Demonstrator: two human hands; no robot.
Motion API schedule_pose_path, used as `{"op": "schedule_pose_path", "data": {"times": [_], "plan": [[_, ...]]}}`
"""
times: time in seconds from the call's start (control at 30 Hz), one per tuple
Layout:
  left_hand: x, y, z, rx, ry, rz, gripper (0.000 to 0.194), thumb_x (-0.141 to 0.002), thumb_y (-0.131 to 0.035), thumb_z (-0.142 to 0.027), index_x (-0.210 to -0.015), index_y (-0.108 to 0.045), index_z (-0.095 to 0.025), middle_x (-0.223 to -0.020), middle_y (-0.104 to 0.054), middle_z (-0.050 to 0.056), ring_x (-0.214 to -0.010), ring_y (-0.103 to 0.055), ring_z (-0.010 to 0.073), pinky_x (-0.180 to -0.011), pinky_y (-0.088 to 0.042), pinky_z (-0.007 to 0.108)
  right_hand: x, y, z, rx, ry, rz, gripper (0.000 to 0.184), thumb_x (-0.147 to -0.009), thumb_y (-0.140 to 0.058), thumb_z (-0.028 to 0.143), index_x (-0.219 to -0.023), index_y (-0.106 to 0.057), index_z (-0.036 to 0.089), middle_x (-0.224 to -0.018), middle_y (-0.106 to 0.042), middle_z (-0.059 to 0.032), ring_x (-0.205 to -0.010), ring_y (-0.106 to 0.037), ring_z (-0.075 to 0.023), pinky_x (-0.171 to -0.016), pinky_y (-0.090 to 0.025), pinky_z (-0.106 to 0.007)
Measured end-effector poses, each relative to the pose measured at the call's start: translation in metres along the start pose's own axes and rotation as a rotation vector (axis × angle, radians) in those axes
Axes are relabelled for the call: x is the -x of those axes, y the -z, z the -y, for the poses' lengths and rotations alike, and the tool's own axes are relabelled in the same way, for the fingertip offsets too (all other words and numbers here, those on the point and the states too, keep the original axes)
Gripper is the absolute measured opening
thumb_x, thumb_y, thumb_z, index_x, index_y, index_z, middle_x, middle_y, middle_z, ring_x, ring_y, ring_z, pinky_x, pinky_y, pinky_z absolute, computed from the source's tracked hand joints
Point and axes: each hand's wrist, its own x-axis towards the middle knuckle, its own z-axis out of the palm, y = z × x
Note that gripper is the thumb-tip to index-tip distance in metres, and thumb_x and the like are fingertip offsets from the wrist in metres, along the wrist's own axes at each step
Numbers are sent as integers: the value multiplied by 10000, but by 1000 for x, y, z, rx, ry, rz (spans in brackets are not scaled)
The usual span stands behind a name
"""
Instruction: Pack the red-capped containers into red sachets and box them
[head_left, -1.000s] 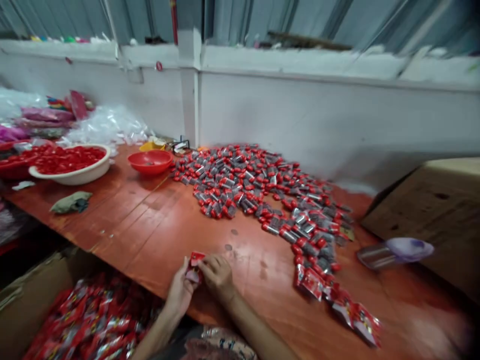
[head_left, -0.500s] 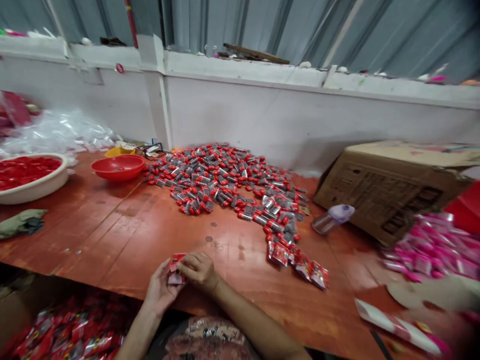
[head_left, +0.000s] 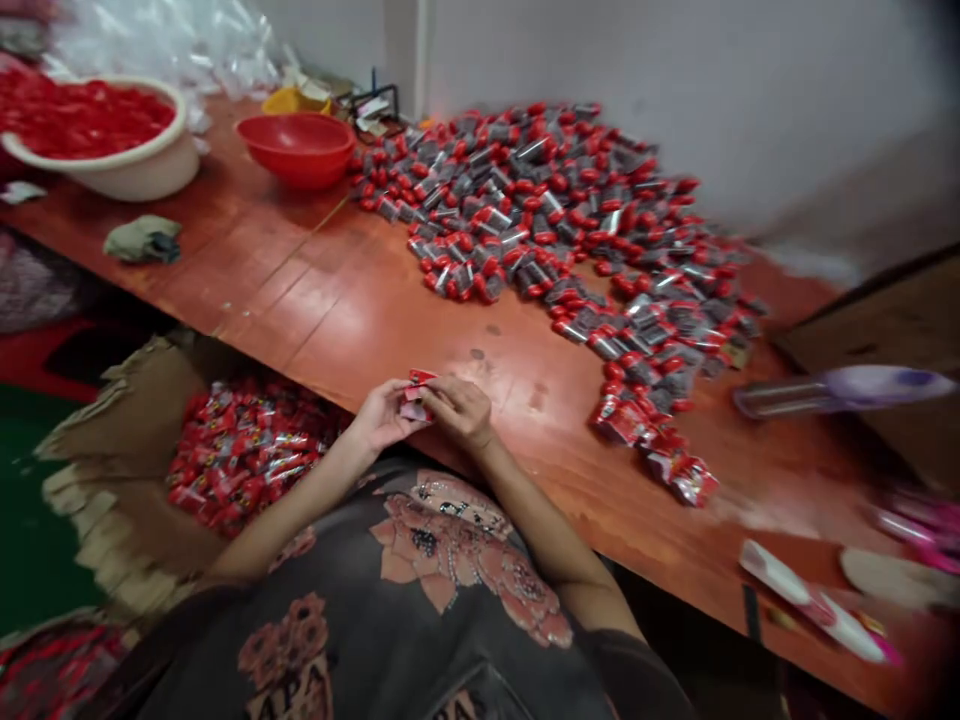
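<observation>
Left hand (head_left: 382, 418) and right hand (head_left: 461, 410): forearms angled inward, both hands closed together on a small red foil packet (head_left: 417, 393) between them, over the wooden table (head_left: 322, 300); cardboard box of red packets (head_left: 247, 455) beneath left forearm.

Left hand (head_left: 382, 418) and right hand (head_left: 461, 410) pinching a little red packet (head_left: 417, 393) at the table (head_left: 322, 300) edge, red-capped tubes (head_left: 540, 200) heaped nearby.

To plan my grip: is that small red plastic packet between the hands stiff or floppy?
The small red plastic packet is probably light and fairly floppy, since it looks thin. Its glossy film may feel slippery. The similar packets heaped in the cardboard box look crumpled, so it likely bends rather than breaks.
</observation>
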Motion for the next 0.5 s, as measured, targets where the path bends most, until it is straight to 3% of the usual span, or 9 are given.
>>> {"op": "schedule_pose_path", "data": {"times": [0.13,0.27,0.4,0.5], "plan": [[-1,5,4,-3,-32,-11,18,-741,-612,-144,-745,-629,-150,-629,-623,31,-527,-569,133,-611,-541,331,-3,3,8,-67,-22,47,261,-969,-457,263,-1095,-685,268,-1121,-723,-95,-1073,-656,-215,-889,-528,-406],[-1,2,11,43,-74,-70,49,-747,-583,-147,-752,-629,-164,-695,-664,47,-627,-628,176,-626,-532,344,-13,2,20,-92,-195,46,316,-954,-483,271,-1238,-610,218,-1062,-680,-118,-971,-630,-231,-841,-525,-400],[-1,-1,19,43,-93,-127,60,-754,-579,-167,-715,-624,-168,-621,-632,19,-485,-509,114,-549,-480,284,-20,5,25,-153,-322,69,218,-935,-512,284,-1032,-692,206,-902,-616,-86,-852,-598,-215,-755,-523,-358],[-6,8,13,-78,-205,-159,87,-738,-639,-246,-706,-635,-166,-601,-609,8,-480,-483,108,-570,-469,281,-21,30,27,-268,-437,104,177,-934,-507,280,-923,-668,206,-879,-647,-67,-826,-621,-194,-745,-529,-348]]}}
